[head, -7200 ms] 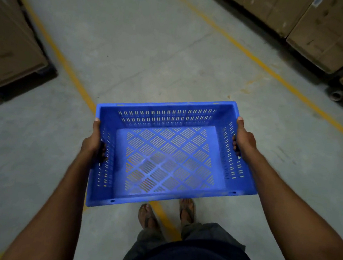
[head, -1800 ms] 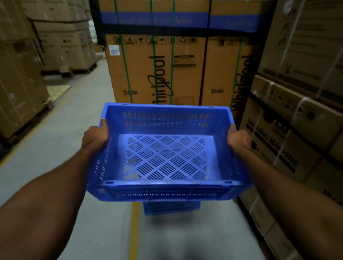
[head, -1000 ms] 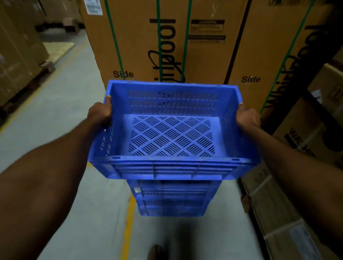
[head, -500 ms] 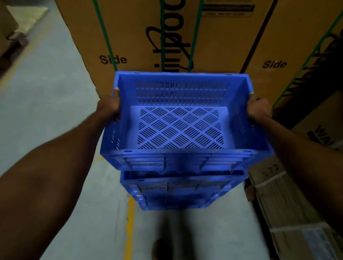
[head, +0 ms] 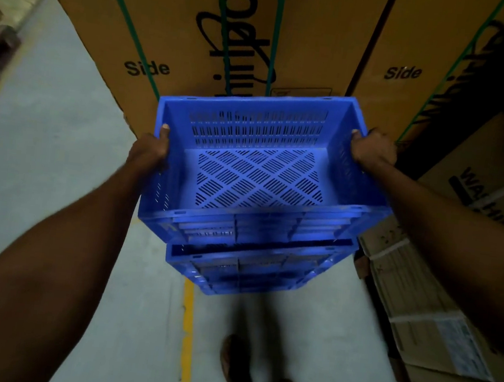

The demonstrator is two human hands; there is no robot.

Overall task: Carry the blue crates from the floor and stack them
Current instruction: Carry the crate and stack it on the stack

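Observation:
I hold an empty blue slotted crate (head: 255, 175) level in front of me. My left hand (head: 147, 152) grips its left rim with the thumb over the edge. My right hand (head: 371, 150) grips the right rim the same way. Directly beneath it stands a stack of blue crates (head: 255, 269) on the floor; only their near walls show. A narrow dark gap separates the held crate from the top of the stack, and whether they touch at the far side is hidden.
Tall cardboard appliance boxes (head: 174, 27) with green straps stand right behind the stack. More boxes (head: 438, 303) line the right side. A yellow floor line (head: 187, 333) runs under the stack. My feet (head: 235, 363) are just short of it. Grey floor lies to the left.
I walked up to the stack while carrying the crate. Over the last second the crate has come down over the stack, and the gap between them has shrunk.

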